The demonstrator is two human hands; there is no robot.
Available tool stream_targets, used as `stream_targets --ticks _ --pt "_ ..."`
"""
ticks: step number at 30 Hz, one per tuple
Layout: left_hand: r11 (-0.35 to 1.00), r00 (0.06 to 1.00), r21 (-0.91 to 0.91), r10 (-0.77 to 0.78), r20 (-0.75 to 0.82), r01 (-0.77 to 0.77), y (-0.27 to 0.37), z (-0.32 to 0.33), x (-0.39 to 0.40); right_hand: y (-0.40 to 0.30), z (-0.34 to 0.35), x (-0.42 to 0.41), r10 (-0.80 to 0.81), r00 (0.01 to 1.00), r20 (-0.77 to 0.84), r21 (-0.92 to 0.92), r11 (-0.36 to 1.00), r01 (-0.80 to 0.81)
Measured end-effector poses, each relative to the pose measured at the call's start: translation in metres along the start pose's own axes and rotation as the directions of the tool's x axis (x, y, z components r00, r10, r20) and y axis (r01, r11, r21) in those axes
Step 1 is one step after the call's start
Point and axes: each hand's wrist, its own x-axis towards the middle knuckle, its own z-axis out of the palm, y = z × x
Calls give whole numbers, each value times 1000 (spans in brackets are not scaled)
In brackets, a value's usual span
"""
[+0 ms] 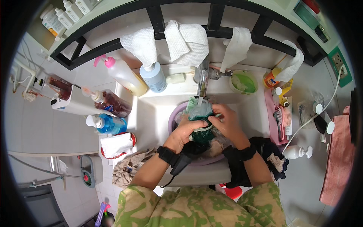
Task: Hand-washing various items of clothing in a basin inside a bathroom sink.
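My left hand [183, 129] grips a wet dark green cloth item [202, 136] with a pale band, its thumb lying across the front. On the other side, the fingers of my right hand [228, 122] pinch its upper edge. A pale, bulging, translucent part [200, 110] tops it, right under the stream from the chrome faucet [202, 79]. I cannot tell whether that part is water or another material. Both hands are above a purple basin [172, 119] holding wet fabrics, including a brownish cloth [217, 147]. The basin sits in a white sink [151, 113].
Pump bottles, one light blue [153, 78] and one bright blue [112, 124], line the back and left. A green soap dish [244, 82] stands right of the faucet. Crumpled beige cloth [133, 167] and dark clothes [266, 153] flank the sink. White towels [187, 42] hang overhead.
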Motion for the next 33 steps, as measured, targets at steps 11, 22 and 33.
stream_targets --ticks 11,22,33 --pt "956 926 15 -289 244 294 -8 -13 -3 11 4 17 -317 928 194 438 875 207" --pt "343 961 929 273 48 -143 -10 27 4 14 37 22 -237 955 -179 -163 964 209" --pt "455 895 890 405 -187 -20 43 -20 12 68 -1 48 110 994 3 -75 991 -109"
